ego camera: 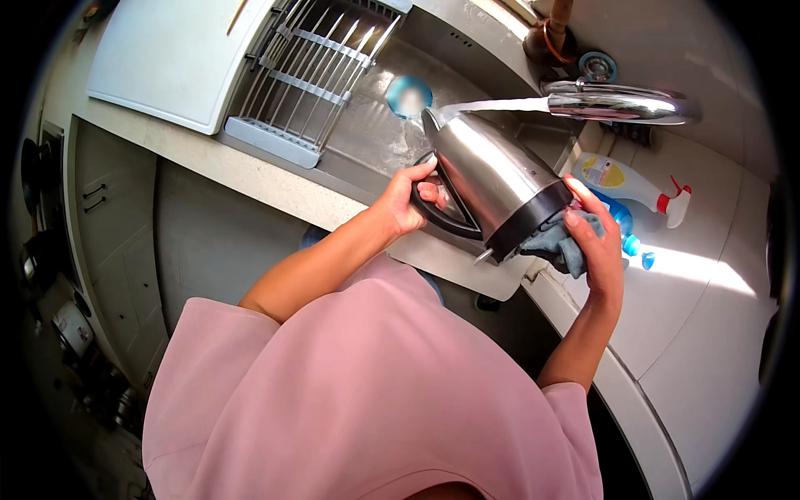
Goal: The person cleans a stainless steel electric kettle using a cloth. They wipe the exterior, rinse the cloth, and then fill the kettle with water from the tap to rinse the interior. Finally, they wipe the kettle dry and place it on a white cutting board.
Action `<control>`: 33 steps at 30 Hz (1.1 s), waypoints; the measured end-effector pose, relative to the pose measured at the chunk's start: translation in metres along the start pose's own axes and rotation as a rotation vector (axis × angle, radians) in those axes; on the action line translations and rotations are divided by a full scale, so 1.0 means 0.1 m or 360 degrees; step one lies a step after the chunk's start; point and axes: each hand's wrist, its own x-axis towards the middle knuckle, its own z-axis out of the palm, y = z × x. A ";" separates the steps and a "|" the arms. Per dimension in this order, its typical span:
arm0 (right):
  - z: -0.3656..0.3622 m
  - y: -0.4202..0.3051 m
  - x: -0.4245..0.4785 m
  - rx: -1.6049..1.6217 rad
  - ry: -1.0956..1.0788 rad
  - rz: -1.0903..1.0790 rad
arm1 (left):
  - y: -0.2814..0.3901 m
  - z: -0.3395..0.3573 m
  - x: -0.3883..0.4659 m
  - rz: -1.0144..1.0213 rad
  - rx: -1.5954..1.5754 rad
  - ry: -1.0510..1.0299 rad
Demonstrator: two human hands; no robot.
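My left hand (409, 194) grips the black handle of a stainless steel electric kettle (494, 169), which is tilted over the near edge of the sink (369, 140). At the kettle's black base, my right hand (590, 231) presses a wet-looking grey cloth (559, 240) against its underside. Water runs from the chrome faucet (625, 103) towards the kettle's rim. Below the stream's end, a blue round drain strainer (409, 97) shows in the sink. The inside of the kettle is hidden.
A metal dish rack (306, 69) spans the sink's left part, beside a white board (169, 56). On the right counter lie a white spray bottle (615, 175) with a red trigger and a blue bottle (619, 215). A brown vessel (550, 44) stands behind the faucet.
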 end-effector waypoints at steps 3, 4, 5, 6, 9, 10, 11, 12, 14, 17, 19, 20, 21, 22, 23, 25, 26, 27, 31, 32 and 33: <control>0.11 -0.20 -0.28 -0.0017 0.0185 -0.0035 | -0.17 -0.06 -0.02 -0.0111 0.0012 -0.0146; 0.12 -0.24 -0.34 -0.0088 0.0208 -0.0063 | -0.20 -0.08 -0.02 -0.0152 -0.0003 -0.0169; 0.14 -0.28 -0.37 -0.0141 0.0233 -0.0106 | -0.24 -0.10 -0.03 -0.0192 -0.0020 -0.0193; 0.16 -0.30 -0.40 -0.0189 0.0256 -0.0151 | -0.27 -0.12 -0.05 -0.0205 -0.0016 -0.0192; 0.23 -0.36 -0.47 -0.0254 0.0304 -0.0201 | -0.34 -0.13 -0.10 -0.0303 -0.0038 -0.0098; 0.25 -0.38 -0.48 -0.0260 0.0318 -0.0204 | -0.36 -0.13 -0.12 -0.0289 -0.0023 -0.0070; 0.27 -0.37 -0.48 -0.0262 0.0348 -0.0171 | -0.34 -0.13 -0.14 -0.0250 0.0033 -0.0075; 0.28 -0.33 -0.48 -0.0261 0.0389 -0.0133 | -0.31 -0.10 -0.18 -0.0220 0.0099 -0.0076; 0.31 -0.16 -0.46 -0.0235 0.0426 -0.0108 | -0.22 -0.04 -0.22 -0.0086 0.0209 -0.0134; 0.40 0.24 -0.31 -0.0007 0.0393 0.0026 | -0.01 0.16 -0.34 0.0441 0.0662 -0.0149; 0.48 0.68 -0.12 0.0267 0.0346 0.0090 | 0.07 0.29 -0.38 0.0806 0.1065 -0.0070; 0.58 0.83 -0.04 0.0475 0.0333 0.0178 | 0.11 0.32 -0.40 0.0928 0.1209 -0.0091; 0.70 0.93 0.04 0.0687 0.0318 0.0264 | 0.15 0.36 -0.42 0.1048 0.1356 -0.0112; 0.82 0.99 0.12 0.0898 0.0292 0.0326 | 0.17 0.40 -0.45 0.1121 0.1463 -0.0102; 0.90 1.06 0.20 0.1088 0.0250 0.0344 | 0.19 0.45 -0.50 0.1195 0.1572 -0.0092; 1.02 1.14 0.32 0.1357 0.0148 0.0385 | 0.20 0.48 -0.54 0.1346 0.1771 -0.0059; 1.05 1.20 0.37 0.1421 0.0099 0.0418 | 0.20 0.49 -0.55 0.1419 0.1867 -0.0045; 1.07 1.26 0.41 0.1481 0.0052 0.0454 | 0.20 0.49 -0.55 0.1490 0.1959 -0.0034; 1.17 1.49 0.49 0.1675 0.0004 0.0557 | 0.16 0.52 -0.52 0.1699 0.2223 -0.0063; 1.20 1.52 0.49 0.1718 0.0016 0.0562 | 0.16 0.53 -0.52 0.1633 0.2248 -0.0021; 1.22 1.51 0.50 0.1728 0.0041 0.0574 | 0.17 0.55 -0.53 0.1571 0.2269 0.0024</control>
